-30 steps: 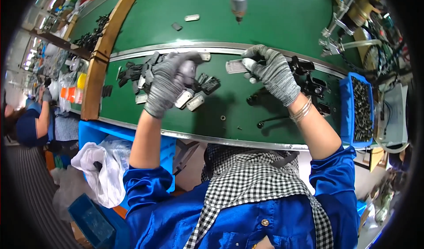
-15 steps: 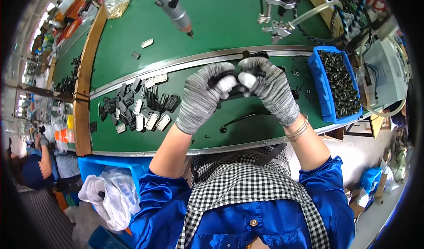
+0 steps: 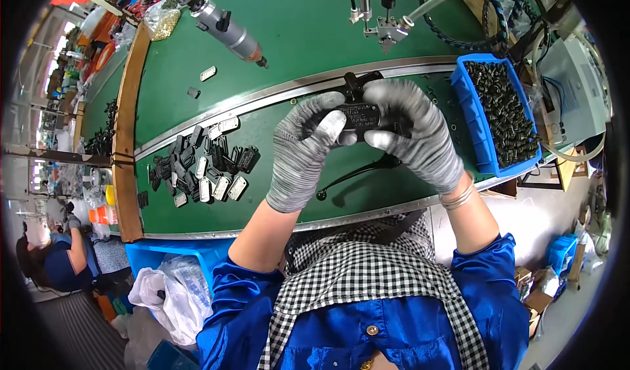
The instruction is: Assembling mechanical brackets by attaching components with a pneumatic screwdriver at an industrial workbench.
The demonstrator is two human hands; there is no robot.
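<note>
Gloved in striped grey, my left hand (image 3: 303, 148) grips the left end of a black rectangular lid (image 3: 359, 115) with raised lettering, thumb on its face. My right hand (image 3: 423, 134) curls round the right end of the same black piece, its upper fingers blurred. The lid appears to sit on a dark body that my fingers mostly hide; I cannot tell whether the two are joined. Below the hands, a curved black lever (image 3: 354, 172) slants down to the left over the green bench. Behind them, a black clamp-like part (image 3: 354, 84) touches the metal rail.
Black and white-faced lids (image 3: 210, 166) lie piled at the left. A blue bin (image 3: 471, 124) of small dark parts stands at the right. A power screwdriver (image 3: 233, 39) hangs above, with a metal fixture (image 3: 387, 32) to its right. A wooden divider (image 3: 125, 147) edges the bench.
The lid has turned its lettered face into sight between my hands. My right hand has spread its fingers and shifted slightly right. The view has moved, so the screwdriver appears further left.
</note>
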